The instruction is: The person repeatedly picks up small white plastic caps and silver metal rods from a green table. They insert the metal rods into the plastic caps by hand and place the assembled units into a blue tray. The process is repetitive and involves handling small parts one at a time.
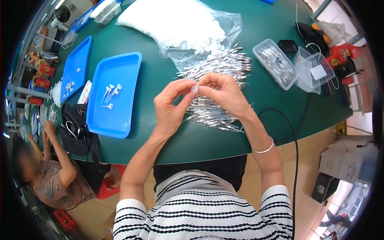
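Observation:
A small white plastic cap [195,88] sits between my two hands, above a heap of thin tubes. My left hand [170,105] pinches the cap between thumb and forefinger. From the other side, the fingers of my right hand [226,95] are closed together at the cap; whether they hold a thin piece going into it is too small to tell. Beneath and behind both hands lies the pile of slim clear tubes with metallic parts [218,120]. Beyond it, a large clear bag [168,24] spills many white caps toward the tubes.
To the left, a blue tray [114,124] holds several capped pieces; another blue tray [76,52] stands beyond. Clear plastic boxes [276,64] and a black case [288,46] are at the right. A black cable [295,140] hangs over the edge. A co-worker [60,176] sits at left.

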A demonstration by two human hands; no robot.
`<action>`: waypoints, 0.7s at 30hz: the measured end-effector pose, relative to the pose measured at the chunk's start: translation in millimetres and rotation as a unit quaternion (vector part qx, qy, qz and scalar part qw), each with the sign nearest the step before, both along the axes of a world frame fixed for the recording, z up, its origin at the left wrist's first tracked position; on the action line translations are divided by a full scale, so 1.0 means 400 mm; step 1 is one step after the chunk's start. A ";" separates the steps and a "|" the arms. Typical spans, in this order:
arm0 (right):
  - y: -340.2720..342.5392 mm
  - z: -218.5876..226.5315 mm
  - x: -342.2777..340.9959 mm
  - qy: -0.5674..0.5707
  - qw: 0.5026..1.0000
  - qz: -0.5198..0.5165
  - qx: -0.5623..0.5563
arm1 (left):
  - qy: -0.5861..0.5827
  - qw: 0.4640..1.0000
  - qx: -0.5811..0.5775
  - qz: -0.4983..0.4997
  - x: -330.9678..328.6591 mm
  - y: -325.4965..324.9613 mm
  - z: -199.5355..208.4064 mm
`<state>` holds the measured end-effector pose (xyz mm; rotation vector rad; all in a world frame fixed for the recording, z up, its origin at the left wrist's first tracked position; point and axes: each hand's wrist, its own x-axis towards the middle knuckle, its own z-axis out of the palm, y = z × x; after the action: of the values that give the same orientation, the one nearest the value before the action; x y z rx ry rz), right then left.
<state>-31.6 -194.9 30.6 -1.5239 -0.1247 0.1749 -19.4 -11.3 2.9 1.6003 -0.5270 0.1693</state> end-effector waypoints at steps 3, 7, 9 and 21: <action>-0.003 0.001 0.001 0.009 1.000 0.014 0.009 | 0.020 1.000 0.012 0.000 -0.004 0.004 0.015; -0.006 -0.020 0.008 0.011 0.997 0.044 0.068 | 0.012 1.000 -0.005 -0.007 -0.005 0.004 0.025; -0.013 -0.044 0.014 0.003 0.994 0.059 0.095 | 0.017 1.000 -0.009 -0.025 -0.006 0.006 0.029; -0.005 -0.044 0.011 0.029 0.985 0.072 0.151 | -0.032 0.999 -0.002 -0.034 -0.007 0.018 0.027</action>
<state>-27.2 -197.0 13.1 -1.2062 -0.2068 0.3022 -22.3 -4.1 13.7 1.5752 -0.6304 0.1702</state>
